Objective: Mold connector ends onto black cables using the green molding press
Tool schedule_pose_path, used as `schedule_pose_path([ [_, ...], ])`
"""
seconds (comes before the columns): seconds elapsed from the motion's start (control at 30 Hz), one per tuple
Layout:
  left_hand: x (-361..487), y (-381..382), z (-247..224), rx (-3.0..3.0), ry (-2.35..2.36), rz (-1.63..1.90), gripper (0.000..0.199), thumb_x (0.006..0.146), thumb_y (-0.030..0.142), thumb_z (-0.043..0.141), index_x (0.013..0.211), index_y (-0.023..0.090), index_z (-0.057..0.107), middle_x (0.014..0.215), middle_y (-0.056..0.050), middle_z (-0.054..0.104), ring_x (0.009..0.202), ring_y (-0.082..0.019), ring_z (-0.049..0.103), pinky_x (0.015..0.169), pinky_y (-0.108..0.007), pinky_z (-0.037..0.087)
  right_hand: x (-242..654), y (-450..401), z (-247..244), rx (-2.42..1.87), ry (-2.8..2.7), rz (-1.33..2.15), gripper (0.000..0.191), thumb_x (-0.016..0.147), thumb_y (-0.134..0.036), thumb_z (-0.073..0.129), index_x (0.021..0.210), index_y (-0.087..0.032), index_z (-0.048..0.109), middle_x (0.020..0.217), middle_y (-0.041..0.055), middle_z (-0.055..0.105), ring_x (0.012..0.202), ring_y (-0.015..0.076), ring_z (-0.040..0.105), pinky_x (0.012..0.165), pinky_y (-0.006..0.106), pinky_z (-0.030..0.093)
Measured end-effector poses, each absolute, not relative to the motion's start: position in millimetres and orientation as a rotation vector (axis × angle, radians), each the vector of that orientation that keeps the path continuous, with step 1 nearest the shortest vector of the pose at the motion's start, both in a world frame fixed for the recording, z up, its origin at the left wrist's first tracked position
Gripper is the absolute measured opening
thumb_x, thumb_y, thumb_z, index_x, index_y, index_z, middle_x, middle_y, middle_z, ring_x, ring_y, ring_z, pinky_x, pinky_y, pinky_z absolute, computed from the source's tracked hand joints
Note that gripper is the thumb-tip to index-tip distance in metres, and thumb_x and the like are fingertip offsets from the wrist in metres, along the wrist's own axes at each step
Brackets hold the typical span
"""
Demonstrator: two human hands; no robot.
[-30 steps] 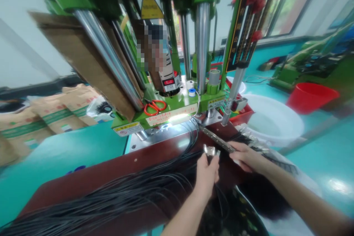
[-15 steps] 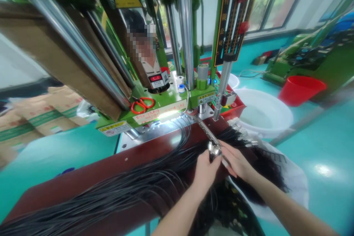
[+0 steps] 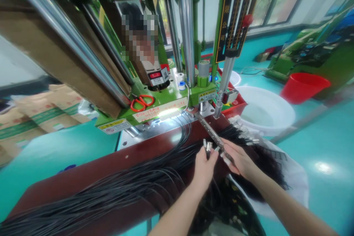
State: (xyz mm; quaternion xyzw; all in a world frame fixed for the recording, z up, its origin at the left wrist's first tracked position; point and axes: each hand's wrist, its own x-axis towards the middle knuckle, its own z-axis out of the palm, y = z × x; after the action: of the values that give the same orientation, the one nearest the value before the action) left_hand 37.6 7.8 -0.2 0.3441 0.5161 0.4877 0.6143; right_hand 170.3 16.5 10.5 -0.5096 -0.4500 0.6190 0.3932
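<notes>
My left hand (image 3: 203, 169) is closed around several small shiny metal connectors (image 3: 208, 148), their ends sticking up between thumb and fingers. Just to its right, my right hand (image 3: 240, 159) grips the near end of a long, narrow metal bar (image 3: 210, 131) with small slots along it. Small white-and-silver pieces show under the right fingers; what they are I cannot make out. The bar's far end reaches the press's metal plate (image 3: 163, 123). Black cables (image 3: 110, 191) lie in a thick bundle across the brown table (image 3: 91, 169), left of and below my hands.
The green press (image 3: 166, 103) stands ahead, with orange-handled scissors (image 3: 142, 103) on its ledge. Cable ends with white tips (image 3: 245, 132) lie to the right. Beyond are a white tub (image 3: 279, 112) and a red bucket (image 3: 304, 87). A person (image 3: 151, 61) is behind the press.
My left hand has drawn slightly left, away from the bar, and the metal connectors in it now stand apart from the bar. My right hand stays on the bar's near end.
</notes>
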Motion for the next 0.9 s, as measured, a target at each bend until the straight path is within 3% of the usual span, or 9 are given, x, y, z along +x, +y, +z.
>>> schedule_pose_path([
  [0.37,32.4,6.5,-7.8,0.878,1.222,1.136,0.028,0.063,0.039,0.067,0.064,0.017,0.049,0.047,0.006,0.043,0.044,-0.007,0.036,0.043,-0.019,0.029,168.1,15.2,8.5,-1.260,-1.316,1.587,0.065,0.076,-0.051,0.052,0.128,-0.012,0.042,0.053,-0.0028,0.048,0.038,0.0062,0.036,0.030,0.017,0.024],
  [0.57,29.9,5.1,-0.8,0.876,1.166,1.230,0.032,0.073,0.049,0.054,0.073,0.018,0.047,0.049,0.007,0.039,0.042,-0.005,0.034,0.041,-0.018,0.029,168.7,15.1,10.3,-1.312,-1.158,1.612,0.067,0.074,-0.052,0.054,0.125,-0.012,0.044,0.048,-0.0043,0.047,0.031,0.0048,0.030,0.026,0.017,0.017],
  [0.73,26.0,6.0,3.8,0.718,1.103,1.273,0.033,0.078,0.053,0.045,0.074,0.021,0.037,0.050,0.010,0.030,0.039,-0.004,0.026,0.037,-0.015,0.021,170.0,14.7,17.7,-1.319,-1.112,1.602,0.065,0.074,-0.051,0.054,0.125,-0.013,0.042,0.045,-0.0071,0.042,0.029,0.0042,0.028,0.026,0.015,0.017],
  [0.9,29.1,7.8,-1.8,0.792,1.136,1.108,0.033,0.074,0.049,0.054,0.071,0.019,0.038,0.048,0.010,0.032,0.038,-0.003,0.028,0.036,-0.015,0.022,172.1,14.7,15.2,-1.290,-1.208,1.630,0.062,0.077,-0.049,0.052,0.126,-0.012,0.042,0.050,-0.0041,0.048,0.032,0.0034,0.030,0.028,0.015,0.019],
])
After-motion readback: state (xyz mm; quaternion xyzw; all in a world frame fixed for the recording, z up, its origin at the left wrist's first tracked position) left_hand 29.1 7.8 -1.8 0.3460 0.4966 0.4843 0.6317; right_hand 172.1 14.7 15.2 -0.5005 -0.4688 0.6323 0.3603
